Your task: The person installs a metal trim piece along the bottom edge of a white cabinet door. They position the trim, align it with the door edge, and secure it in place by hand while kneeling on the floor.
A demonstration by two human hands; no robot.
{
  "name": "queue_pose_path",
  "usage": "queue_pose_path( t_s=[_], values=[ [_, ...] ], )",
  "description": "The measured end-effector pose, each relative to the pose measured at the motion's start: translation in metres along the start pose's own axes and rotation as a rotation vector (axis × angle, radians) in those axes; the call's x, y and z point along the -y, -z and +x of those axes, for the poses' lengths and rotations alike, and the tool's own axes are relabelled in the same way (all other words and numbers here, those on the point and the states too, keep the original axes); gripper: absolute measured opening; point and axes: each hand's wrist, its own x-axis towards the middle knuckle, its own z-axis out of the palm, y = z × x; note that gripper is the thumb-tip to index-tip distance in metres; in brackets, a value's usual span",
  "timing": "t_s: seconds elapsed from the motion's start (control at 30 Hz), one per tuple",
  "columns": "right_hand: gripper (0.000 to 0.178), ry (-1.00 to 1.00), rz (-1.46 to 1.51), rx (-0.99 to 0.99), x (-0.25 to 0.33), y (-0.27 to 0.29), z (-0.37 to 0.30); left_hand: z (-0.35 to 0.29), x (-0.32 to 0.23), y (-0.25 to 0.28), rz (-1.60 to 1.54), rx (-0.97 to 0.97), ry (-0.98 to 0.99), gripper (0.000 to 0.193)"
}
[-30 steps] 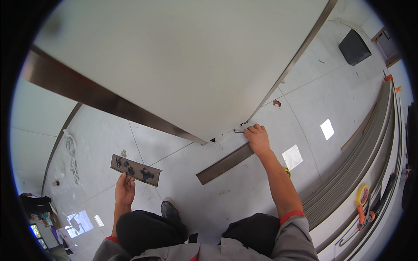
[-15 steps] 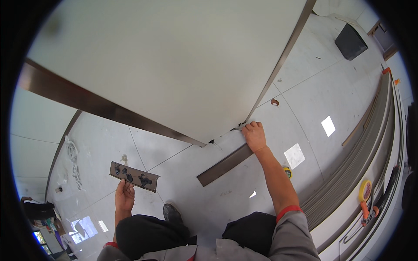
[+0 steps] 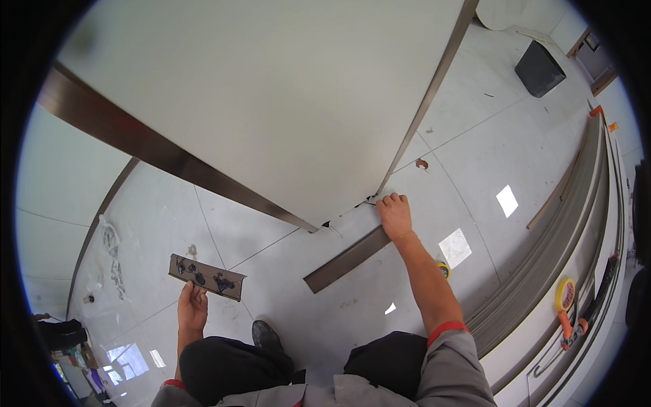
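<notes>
My left hand [image 3: 193, 308] grips the lower edge of a short brown trim strip [image 3: 182, 266], whose upward face carries several black blobs like adhesive. The strip is held off the floor, left of my shoe. My right hand [image 3: 395, 216] is closed at the bottom right corner of a large white panel [image 3: 271, 115] with brown metal edging [image 3: 169, 159]. Something thin and dark shows beside its fingertips; what it is, I cannot make out. Just below that hand a second brown trim strip [image 3: 346, 261] lies at a slant on the floor, its right end partly covered by the hand.
Long grey-brown strips [image 3: 542, 254] are stacked along the right. A roll of yellow tape [image 3: 565, 294] and an orange-handled tool [image 3: 565, 329] lie on a white surface there. Another yellow roll [image 3: 443, 269] is beside my right forearm. A dark bin [image 3: 540, 70] stands far right.
The whole view has shifted slightly. Both hands stay nearly where they were, the left still holding its strip and the right still at the panel's corner.
</notes>
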Motion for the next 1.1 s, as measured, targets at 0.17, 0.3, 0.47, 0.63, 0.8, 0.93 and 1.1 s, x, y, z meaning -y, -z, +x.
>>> queue_pose_path(
  t_s=[0.17, 0.3, 0.47, 0.63, 0.8, 0.93, 1.1],
  values=[
    [0.003, 0.035, -0.006, 0.062, 0.008, 0.027, -0.024, 0.000, 0.002, 0.000, 0.009, 0.021, -0.018, 0.011],
    [0.007, 0.062, 0.041, -0.004, 0.011, 0.071, -0.040, 0.004, 0.005, -0.014, -0.015, 0.060, 0.005, 0.010],
    [0.011, -0.035, 0.130, -0.059, 0.013, 0.108, -0.041, 0.018, 0.017, -0.024, -0.050, 0.074, 0.038, 0.009],
    [0.010, -0.716, 0.871, -0.067, 0.037, 0.095, -0.047, 0.022, 0.025, -0.034, -0.022, 0.094, 0.050, 0.009],
    [0.010, -1.113, 1.609, -0.104, 0.058, 0.067, -0.054, 0.019, 0.018, -0.029, 0.017, 0.060, 0.051, 0.011],
    [0.012, -1.201, 1.780, -0.180, 0.071, 0.065, -0.051, 0.016, 0.014, -0.028, 0.029, 0.043, 0.033, 0.011],
    [0.013, -1.209, 1.777, -0.217, 0.061, 0.089, -0.054, 0.013, 0.015, -0.032, 0.016, -0.023, 0.068, 0.014]
  ],
)
